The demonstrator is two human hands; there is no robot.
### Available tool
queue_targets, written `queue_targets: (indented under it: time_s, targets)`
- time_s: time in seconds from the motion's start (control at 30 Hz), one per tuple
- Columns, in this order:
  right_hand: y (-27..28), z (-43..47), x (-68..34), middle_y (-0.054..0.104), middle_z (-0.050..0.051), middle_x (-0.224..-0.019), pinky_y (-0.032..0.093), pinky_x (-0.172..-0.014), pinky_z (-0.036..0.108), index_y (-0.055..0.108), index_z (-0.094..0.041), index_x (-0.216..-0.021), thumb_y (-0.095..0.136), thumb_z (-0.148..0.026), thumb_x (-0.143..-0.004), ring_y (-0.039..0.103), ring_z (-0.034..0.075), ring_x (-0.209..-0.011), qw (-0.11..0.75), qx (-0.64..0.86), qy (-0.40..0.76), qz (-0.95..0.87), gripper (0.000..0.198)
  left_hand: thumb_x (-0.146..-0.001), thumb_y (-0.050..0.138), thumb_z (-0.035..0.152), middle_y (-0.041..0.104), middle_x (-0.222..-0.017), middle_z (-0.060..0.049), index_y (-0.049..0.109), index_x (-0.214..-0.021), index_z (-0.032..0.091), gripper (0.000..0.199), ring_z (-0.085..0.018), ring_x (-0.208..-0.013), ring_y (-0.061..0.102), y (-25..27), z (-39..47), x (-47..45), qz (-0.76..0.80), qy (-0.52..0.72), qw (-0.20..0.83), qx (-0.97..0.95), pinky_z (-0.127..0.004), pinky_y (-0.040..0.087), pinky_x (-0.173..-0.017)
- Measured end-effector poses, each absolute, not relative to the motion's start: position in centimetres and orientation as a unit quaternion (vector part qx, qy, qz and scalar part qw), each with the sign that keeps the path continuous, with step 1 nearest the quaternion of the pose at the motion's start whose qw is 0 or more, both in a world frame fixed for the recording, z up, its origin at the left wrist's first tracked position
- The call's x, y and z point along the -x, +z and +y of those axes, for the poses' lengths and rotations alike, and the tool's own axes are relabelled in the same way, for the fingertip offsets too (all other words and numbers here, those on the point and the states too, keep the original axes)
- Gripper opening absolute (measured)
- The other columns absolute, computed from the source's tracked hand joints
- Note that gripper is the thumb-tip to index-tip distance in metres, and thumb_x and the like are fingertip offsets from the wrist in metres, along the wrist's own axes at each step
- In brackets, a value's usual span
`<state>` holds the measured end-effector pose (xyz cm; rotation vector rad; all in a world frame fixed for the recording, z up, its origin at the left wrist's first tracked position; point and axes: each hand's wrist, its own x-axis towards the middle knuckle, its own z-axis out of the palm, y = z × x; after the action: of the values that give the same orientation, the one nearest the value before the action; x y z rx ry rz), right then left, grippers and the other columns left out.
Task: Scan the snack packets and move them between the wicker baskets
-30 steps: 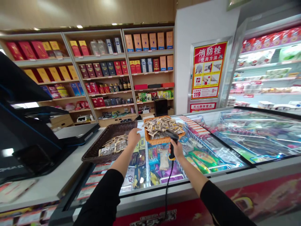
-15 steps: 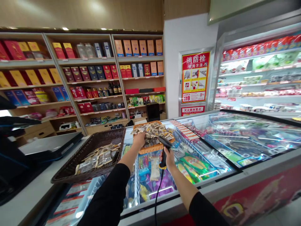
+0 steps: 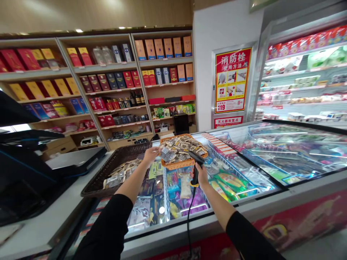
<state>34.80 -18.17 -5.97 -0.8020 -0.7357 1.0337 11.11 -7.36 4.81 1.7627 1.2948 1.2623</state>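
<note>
Just right of left hand (image 3: 151,155), packet (image 3: 167,155) apparently in its pinch, now drawn from heap (image 3: 187,145) to edge of basket (image 3: 177,165); right hand (image 3: 200,175) clasps scanner (image 3: 197,158), packet seemingly exposed to it

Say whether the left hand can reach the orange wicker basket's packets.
Likely yes: the left hand is beside the orange wicker basket, its packets lie uncovered there, and the barcode scanner is farther right.

"Where can the left hand (image 3: 151,156) pass?"
"Leftward: open air lies above the dark basket (image 3: 127,153), beyond its raised rim."
"And rightward?"
"The scanner (image 3: 197,158) obstructs the orange basket's (image 3: 173,165) near right corner; its cable (image 3: 189,216) hangs between the forearms."
</note>
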Motion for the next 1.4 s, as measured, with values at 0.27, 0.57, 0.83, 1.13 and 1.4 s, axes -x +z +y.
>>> queue_targets:
  time_s: [0.27,0.57,0.83,1.13,1.4]
  targets:
    - [-4.3,-21.0,-30.0,0.052,-0.005,-0.049,0.033,-0.032,0.022,0.055,-0.018,-0.077,0.062,-0.052,-0.075,0.044,0.01,-0.032,0.592,0.33,0.517,-0.522,0.034,-0.072,0.064,0.029,0.075,-0.081,-0.005,0.076,-0.078,0.019,0.017,-0.021,-0.081,0.067,2.6,-8.5,-7.5,0.548,0.518,0.164,-0.636,-0.029,0.05,-0.076]
    - [-4.0,-22.2,-28.3,0.05,-0.006,-0.041,0.034,-0.037,0.023,0.058,-0.02,-0.073,0.065,-0.039,-0.078,0.043,0.012,-0.032,0.522,0.383,0.43,-0.629,0.021,-0.076,0.063,0.029,0.075,-0.084,-0.004,0.077,-0.085,0.021,0.018,-0.02,-0.081,0.067,2.1,-9.4,-7.6,0.548,0.51,0.144,-0.647,-0.029,0.05,-0.078]
    - [-4.3,-22.2,-28.5,0.049,-0.005,-0.043,0.034,-0.036,0.024,0.059,-0.02,-0.071,0.064,-0.043,-0.079,0.044,0.012,-0.032,0.523,0.396,0.439,-0.614,0.025,-0.079,0.063,0.031,0.075,-0.091,-0.004,0.076,-0.087,0.022,0.018,-0.022,-0.088,0.067,2.3,-9.5,-7.5,0.563,0.539,0.117,-0.616,-0.031,0.049,-0.084]
    - [-4.0,-22.3,-28.5,0.049,-0.005,-0.044,0.034,-0.036,0.024,0.057,-0.02,-0.069,0.063,-0.042,-0.079,0.043,0.012,-0.032,0.52,0.396,0.445,-0.613,0.025,-0.08,0.062,0.031,0.075,-0.091,-0.004,0.076,-0.087,0.022,0.018,-0.021,-0.088,0.067,2.2,-9.5,-7.5,0.558,0.546,0.111,-0.615,-0.031,0.049,-0.084]
    - [-5.1,-21.6,-29.1,0.052,-0.006,-0.049,0.032,-0.033,0.021,0.055,-0.019,-0.076,0.065,-0.051,-0.075,0.043,0.009,-0.032,0.582,0.36,0.506,-0.525,0.034,-0.084,0.054,0.032,0.073,-0.096,-0.007,0.073,-0.095,0.02,0.025,-0.021,-0.089,0.065,2.0,-9.2,-6.7,0.568,0.596,0.112,-0.556,-0.031,0.048,-0.083]
